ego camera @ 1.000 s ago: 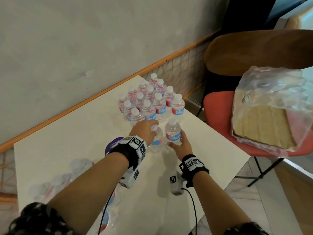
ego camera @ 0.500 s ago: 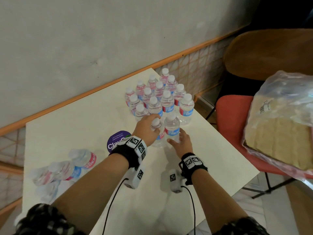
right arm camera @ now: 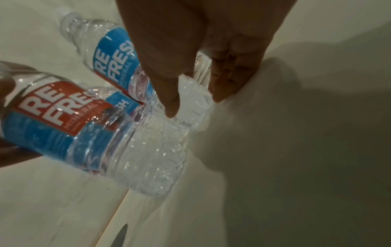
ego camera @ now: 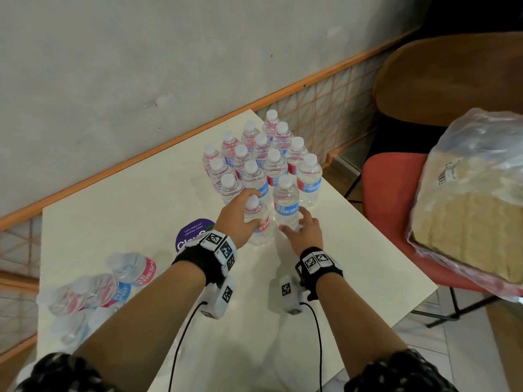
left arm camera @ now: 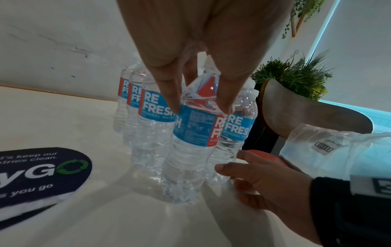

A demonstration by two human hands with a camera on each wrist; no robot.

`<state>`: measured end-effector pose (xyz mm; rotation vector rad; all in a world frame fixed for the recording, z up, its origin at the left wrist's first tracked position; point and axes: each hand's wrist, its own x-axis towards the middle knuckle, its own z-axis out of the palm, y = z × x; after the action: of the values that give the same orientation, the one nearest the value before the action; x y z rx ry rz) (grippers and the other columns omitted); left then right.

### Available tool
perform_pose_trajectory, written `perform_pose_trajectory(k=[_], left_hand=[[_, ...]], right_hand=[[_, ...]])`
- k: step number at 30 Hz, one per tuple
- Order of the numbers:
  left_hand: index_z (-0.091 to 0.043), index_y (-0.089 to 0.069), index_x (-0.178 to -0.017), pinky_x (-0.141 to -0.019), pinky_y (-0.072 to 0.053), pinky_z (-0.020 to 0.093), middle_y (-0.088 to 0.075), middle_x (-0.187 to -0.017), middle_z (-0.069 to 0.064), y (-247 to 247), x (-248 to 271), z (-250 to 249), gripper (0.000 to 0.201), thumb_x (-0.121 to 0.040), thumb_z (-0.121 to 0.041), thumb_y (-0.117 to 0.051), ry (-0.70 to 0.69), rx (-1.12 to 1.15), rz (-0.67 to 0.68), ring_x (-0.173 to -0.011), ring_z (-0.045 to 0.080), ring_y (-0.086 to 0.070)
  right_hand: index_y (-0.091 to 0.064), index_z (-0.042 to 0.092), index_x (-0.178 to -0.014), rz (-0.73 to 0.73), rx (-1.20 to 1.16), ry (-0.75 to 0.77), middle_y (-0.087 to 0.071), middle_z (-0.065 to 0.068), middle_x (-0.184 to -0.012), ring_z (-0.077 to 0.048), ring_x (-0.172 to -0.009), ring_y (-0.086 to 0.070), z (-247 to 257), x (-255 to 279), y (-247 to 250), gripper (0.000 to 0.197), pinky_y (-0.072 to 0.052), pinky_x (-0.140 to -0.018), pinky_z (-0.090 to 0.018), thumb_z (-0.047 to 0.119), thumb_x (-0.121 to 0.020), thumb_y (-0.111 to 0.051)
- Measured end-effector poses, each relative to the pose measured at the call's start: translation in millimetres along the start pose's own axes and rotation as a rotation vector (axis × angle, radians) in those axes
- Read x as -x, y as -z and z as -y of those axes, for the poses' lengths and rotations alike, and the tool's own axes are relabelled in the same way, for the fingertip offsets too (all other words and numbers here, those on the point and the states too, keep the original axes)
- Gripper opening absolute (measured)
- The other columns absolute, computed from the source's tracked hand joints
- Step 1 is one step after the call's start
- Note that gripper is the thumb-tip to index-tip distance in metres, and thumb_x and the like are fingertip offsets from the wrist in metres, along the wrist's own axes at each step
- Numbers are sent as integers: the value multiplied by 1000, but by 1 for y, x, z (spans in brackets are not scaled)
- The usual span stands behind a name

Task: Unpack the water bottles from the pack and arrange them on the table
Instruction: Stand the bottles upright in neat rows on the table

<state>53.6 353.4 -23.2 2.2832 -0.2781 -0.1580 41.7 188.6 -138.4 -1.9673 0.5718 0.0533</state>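
Left hand comes down over the top of the near bottle: fingers curled round its shoulder, tips at the upper edge of the label, cap hidden under the palm in the left wrist view. That bottle stands upright on the table, on the near-left of the bottle cluster. Right hand is at the base of the second bottle, just right of the near bottle; thumb on one side of the ribbed lower body, fingers on the other, loosely spread, tips on or near the table top. Cannot tell whether it actually clamps the bottle or only touches it. The two front bottles stand side by side, touching or nearly so. The cluster itself is upright, packed close, at the table's far corner by the wall. Left of the cluster, at the table's near-left edge, the remaining pack lies on its side, blurred, its count unreadable. A purple round sticker sits between pack and cluster, half covered by the left wrist strap. Right of the cluster, off the table: red chair carrying a clear plastic bag, contents unclear. Right wrist view is dim.
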Motion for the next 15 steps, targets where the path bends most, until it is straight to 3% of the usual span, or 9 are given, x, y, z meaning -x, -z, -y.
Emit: perform_pose_trajectory(k=[7, 15], left_hand=[[-23, -51, -119, -91, -48, 36, -55, -113, -10, -1, -3, 6, 50, -77, -8, -74, -8, 40, -10, -104, 14, -52], [-26, -50, -119, -97, -48, 42, -56, -116, -12, -2, -7, 11, 52, -77, -8, -74, -13, 62, -9, -109, 14, -53]], right_hand=[[-42, 23, -136, -25, -22, -71, -52, -6, -122, -20, -109, -55, 3, -8, 3, 66, -45, -97, -35, 37, -78, -73], [-42, 29, -136, -55, -10, -104, -54, -1, -116, -17, -105, -57, 7, -14, 2, 64, -46, -92, -33, 43, -80, -69]])
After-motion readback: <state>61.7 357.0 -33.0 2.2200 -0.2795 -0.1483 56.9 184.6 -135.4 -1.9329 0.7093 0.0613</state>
